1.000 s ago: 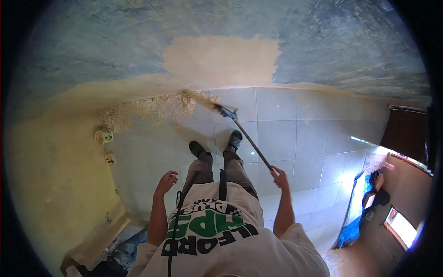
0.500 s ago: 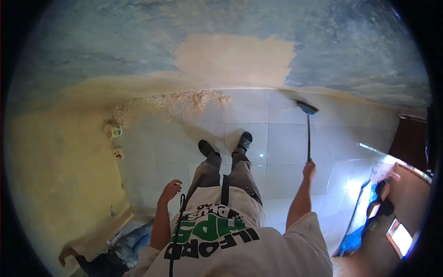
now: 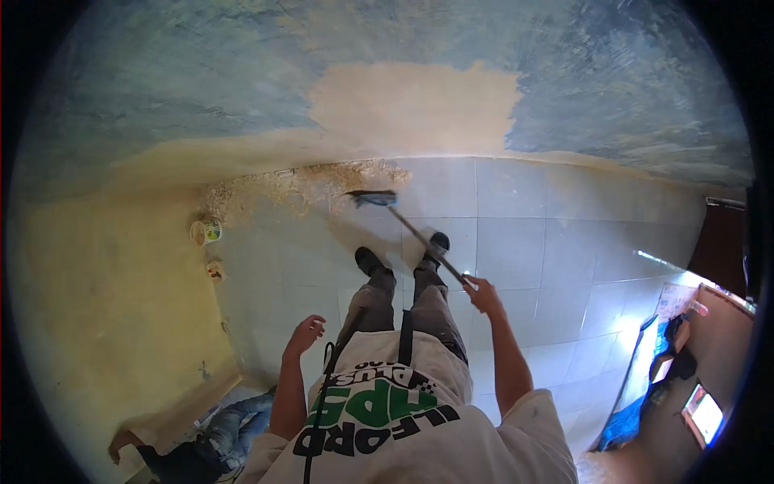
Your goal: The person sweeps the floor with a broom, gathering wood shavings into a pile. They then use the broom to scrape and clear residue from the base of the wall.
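On the tiled floor: one long-handled broom

Broom (image 3: pixel 422 238): slanting from the right hand (image 3: pixel 481 296) to its dark head, far and left, just beside the debris; bristles blurred, contact with the floor not certain. Judged light, with a stiff, slim handle and a softer, yielding head; not fragile. Best hold: the handle's near end, a second grip further along for firmer pressure.
Right hand: wrapped around the handle's near end.
Left hand (image 3: pixel 306 332): fingers loosely curled, nothing seen in it.
Debris (image 3: pixel 355 179): tan, crumbly, along the far wall's foot, left of centre.
Tub (image 3: pixel 208 231): pale, labelled, beside the left wall.
Another person (image 3: pixel 201 456): near left, partly in view.
Blue sheeting (image 3: pixel 622 425): near right.
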### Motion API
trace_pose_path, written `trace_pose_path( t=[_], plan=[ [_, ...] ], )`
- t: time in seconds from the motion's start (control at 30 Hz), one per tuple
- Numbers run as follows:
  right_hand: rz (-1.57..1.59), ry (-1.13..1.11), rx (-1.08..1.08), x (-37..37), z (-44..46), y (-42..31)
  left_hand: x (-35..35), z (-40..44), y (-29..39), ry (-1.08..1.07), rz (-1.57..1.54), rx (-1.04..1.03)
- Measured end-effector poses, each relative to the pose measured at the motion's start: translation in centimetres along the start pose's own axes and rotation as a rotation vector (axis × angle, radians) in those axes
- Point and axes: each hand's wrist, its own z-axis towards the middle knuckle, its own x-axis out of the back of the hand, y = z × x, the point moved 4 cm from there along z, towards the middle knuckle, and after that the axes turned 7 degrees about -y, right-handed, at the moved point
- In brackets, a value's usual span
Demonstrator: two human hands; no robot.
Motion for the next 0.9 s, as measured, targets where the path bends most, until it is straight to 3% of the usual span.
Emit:
trace_pose_path(
  t=[0.03, 0.1, 0.23, 0.33, 0.43, 0.47, 0.6, 0.67, 0.73, 0.8, 0.9],
  plan=[
    [-0.039, 0.038, 0.128, -0.9, -0.5, 0.5, 0.0, -0.2, 1.4, 0.036, 0.003, 0.004],
    [-0.062, 0.07, 0.148, -0.6, -2.5, 0.2, -0.1, 0.1, 2.9, 0.038, -0.028, -0.047],
    [-0.309, 0.096, -0.384, 4.5, -7.3, -0.9, -0.7, 0.3, 2.2, 0.04, -0.061, -0.079],
    [-0.528, 0.274, -0.362, 8.9, -7.9, 5.8, -1.2, 0.5, -0.9, 0.018, -0.073, -0.072],
    [-0.69, 0.343, -0.461, 14.5, -8.9, 7.5, -1.6, 0.1, -4.0, 0.011, -0.118, -0.046],
    [-0.874, 0.455, -0.333, 15.5, -8.9, 6.9, -1.7, -0.3, -4.6, 0.015, -0.111, -0.037],
    [-0.994, 0.505, -0.387, 17.2, -4.1, 7.2, -2.2, -0.4, -8.9, -0.018, -0.205, -0.004],
    [-1.042, 0.462, -0.297, 16.7, -1.4, 5.8, -1.8, -0.6, -9.3, -0.021, -0.19, -0.047],
    [-1.14, 0.484, -0.118, 14.0, 1.3, 3.8, -1.3, -1.2, -8.1, -0.007, -0.185, -0.016],
    [-1.143, 0.329, -0.071, 9.6, 5.8, 2.5, -0.5, -1.5, -7.9, 0.014, -0.153, -0.019],
    [-1.003, 0.236, 0.095, 0.7, 9.7, -4.7, 0.6, -1.7, -8.0, 0.013, -0.184, 0.037]
  ],
)
